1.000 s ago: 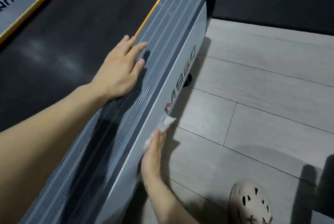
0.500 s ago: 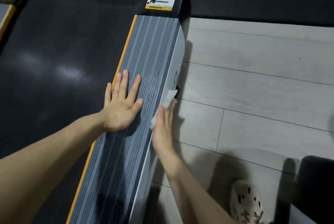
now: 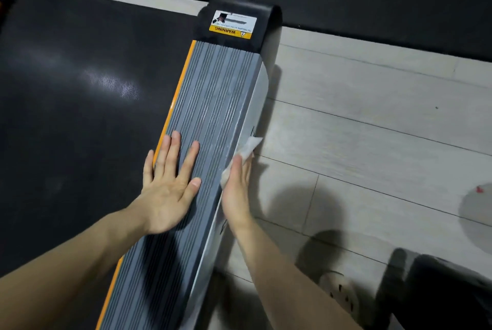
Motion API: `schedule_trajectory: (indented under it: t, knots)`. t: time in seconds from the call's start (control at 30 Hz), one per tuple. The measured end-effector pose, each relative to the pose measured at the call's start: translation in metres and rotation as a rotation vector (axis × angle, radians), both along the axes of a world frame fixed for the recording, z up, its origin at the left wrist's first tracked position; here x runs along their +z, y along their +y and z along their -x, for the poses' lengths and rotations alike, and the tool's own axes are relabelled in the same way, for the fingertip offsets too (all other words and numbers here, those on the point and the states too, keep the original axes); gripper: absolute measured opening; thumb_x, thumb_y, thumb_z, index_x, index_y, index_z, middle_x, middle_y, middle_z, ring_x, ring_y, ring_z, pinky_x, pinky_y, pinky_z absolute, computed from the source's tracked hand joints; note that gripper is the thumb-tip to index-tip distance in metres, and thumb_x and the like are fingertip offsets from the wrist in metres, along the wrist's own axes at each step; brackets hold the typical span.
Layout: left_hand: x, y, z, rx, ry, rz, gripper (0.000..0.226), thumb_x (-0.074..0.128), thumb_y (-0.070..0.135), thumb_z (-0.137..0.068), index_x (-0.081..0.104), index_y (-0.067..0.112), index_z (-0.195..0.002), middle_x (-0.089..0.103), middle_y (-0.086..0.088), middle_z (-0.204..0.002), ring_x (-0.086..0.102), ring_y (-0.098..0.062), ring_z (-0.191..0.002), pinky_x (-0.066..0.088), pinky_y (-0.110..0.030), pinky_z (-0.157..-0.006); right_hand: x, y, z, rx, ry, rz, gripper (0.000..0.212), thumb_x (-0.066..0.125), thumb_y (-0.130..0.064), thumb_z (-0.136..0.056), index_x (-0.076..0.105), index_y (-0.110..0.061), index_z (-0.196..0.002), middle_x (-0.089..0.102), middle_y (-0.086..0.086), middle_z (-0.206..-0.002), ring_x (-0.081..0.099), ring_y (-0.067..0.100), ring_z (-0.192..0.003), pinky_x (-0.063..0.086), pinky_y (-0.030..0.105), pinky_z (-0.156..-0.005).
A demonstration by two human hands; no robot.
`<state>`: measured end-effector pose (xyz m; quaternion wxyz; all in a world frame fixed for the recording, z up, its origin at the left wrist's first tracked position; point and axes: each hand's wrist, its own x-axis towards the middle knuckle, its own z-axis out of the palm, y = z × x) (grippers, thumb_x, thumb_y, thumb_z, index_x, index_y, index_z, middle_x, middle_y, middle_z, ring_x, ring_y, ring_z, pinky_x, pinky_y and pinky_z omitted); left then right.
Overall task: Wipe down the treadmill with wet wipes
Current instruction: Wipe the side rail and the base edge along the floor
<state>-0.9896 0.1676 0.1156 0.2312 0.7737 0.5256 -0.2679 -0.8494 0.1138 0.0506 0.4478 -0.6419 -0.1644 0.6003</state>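
Left hand (image 3: 170,191) lies flat, fingers spread, on the treadmill's ribbed side rail (image 3: 213,106); right hand (image 3: 235,191) presses a wet wipe (image 3: 249,147) against its silver side.

Dim indoor light from above puts a soft glare patch on the black belt (image 3: 111,84) and dark arm shadows on the pale floor (image 3: 372,143). Lower corners smear with motion blur (wide-angle bending too).
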Motion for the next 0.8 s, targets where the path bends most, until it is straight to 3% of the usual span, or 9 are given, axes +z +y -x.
schedule_trajectory:
  t: [0.23,0.33,0.4,0.47,0.53,0.6,0.7,0.73,0.8]
  knots:
    - [0.000,0.001,0.001,0.016,-0.067,0.016,0.070,0.003,0.056,-0.103,-0.034,0.033,-0.159,-0.054,-0.002,-0.158,-0.049,-0.021,-0.148,-0.020,-0.057,-0.126,-0.026,0.163,-0.079,-0.096,-0.103,0.104,0.077,0.018,-0.076,-0.101,0.007,-0.042,-0.169,0.012,-0.012,-0.177,0.011,0.014,-0.163,0.008,0.050,-0.131]
    - [0.002,0.000,0.000,0.014,-0.052,0.024,0.071,0.007,0.053,-0.105,-0.032,0.031,-0.160,-0.053,-0.003,-0.160,-0.047,-0.022,-0.149,-0.017,-0.059,-0.127,0.004,0.134,-0.064,-0.032,-0.102,0.063,0.074,0.014,-0.073,-0.105,0.010,-0.038,-0.169,0.017,-0.015,-0.175,0.013,0.007,-0.160,0.010,0.044,-0.130]
    - [0.005,0.000,-0.001,0.027,-0.049,0.039,0.071,0.008,0.052,-0.106,-0.032,0.030,-0.160,-0.053,-0.004,-0.159,-0.048,-0.023,-0.149,-0.017,-0.059,-0.127,0.011,0.086,-0.051,0.066,-0.125,0.220,0.068,0.022,-0.064,-0.110,0.036,-0.025,-0.163,0.045,-0.006,-0.155,0.039,0.012,-0.145,0.029,0.035,-0.113]
    - [0.007,0.002,-0.005,0.020,-0.020,0.085,0.071,0.005,0.053,-0.105,-0.036,0.029,-0.158,-0.055,-0.006,-0.157,-0.050,-0.023,-0.147,-0.019,-0.058,-0.126,0.002,0.047,-0.055,0.176,-0.241,0.424,0.050,0.038,-0.049,-0.111,0.064,-0.008,-0.124,0.065,0.007,-0.118,0.061,0.027,-0.117,0.038,0.032,-0.089]
    - [0.008,0.002,0.000,-0.003,0.015,0.105,0.070,0.001,0.054,-0.104,-0.038,0.028,-0.157,-0.055,-0.008,-0.157,-0.050,-0.025,-0.147,-0.019,-0.058,-0.126,-0.002,0.037,-0.072,0.208,-0.278,0.509,0.043,0.043,-0.044,-0.106,0.063,-0.006,-0.097,0.062,0.010,-0.089,0.065,0.032,-0.095,0.046,0.036,-0.081]
    - [0.009,0.004,0.004,-0.045,0.033,0.034,0.072,0.005,0.057,-0.106,-0.026,0.026,-0.164,-0.040,-0.015,-0.167,-0.036,-0.031,-0.156,-0.012,-0.060,-0.126,0.001,0.051,-0.100,0.172,-0.253,0.540,0.039,0.041,-0.037,-0.110,0.063,-0.005,-0.110,0.064,0.016,-0.100,0.064,0.034,-0.098,0.046,0.034,-0.082]
    - [0.025,0.026,-0.006,-0.115,0.004,-0.099,0.077,0.046,0.060,-0.100,0.029,0.021,-0.165,0.029,-0.023,-0.163,0.026,-0.038,-0.155,0.012,-0.061,-0.128,0.025,0.099,-0.154,-0.021,-0.226,0.525,0.045,0.044,-0.033,-0.106,0.055,-0.001,-0.135,0.063,0.022,-0.128,0.061,0.034,-0.102,0.049,0.039,-0.086]
    - [0.031,0.038,-0.011,-0.110,-0.046,-0.135,0.079,0.063,0.057,-0.092,0.038,0.022,-0.159,0.040,-0.017,-0.152,0.038,-0.037,-0.145,0.018,-0.058,-0.128,0.038,0.122,-0.170,-0.075,-0.294,0.492,0.046,0.050,-0.032,-0.101,0.054,-0.002,-0.136,0.065,0.020,-0.126,0.062,0.032,-0.101,0.051,0.041,-0.087]
    - [0.043,0.070,-0.025,-0.014,-0.127,-0.180,0.099,0.083,0.049,-0.080,0.032,0.024,-0.162,0.036,-0.013,-0.154,0.037,-0.037,-0.146,0.024,-0.051,-0.128,0.067,0.177,-0.189,-0.071,-0.581,0.317,0.042,0.056,-0.021,-0.095,0.052,-0.009,-0.136,0.066,0.012,-0.122,0.065,0.034,-0.107,0.055,0.044,-0.094]
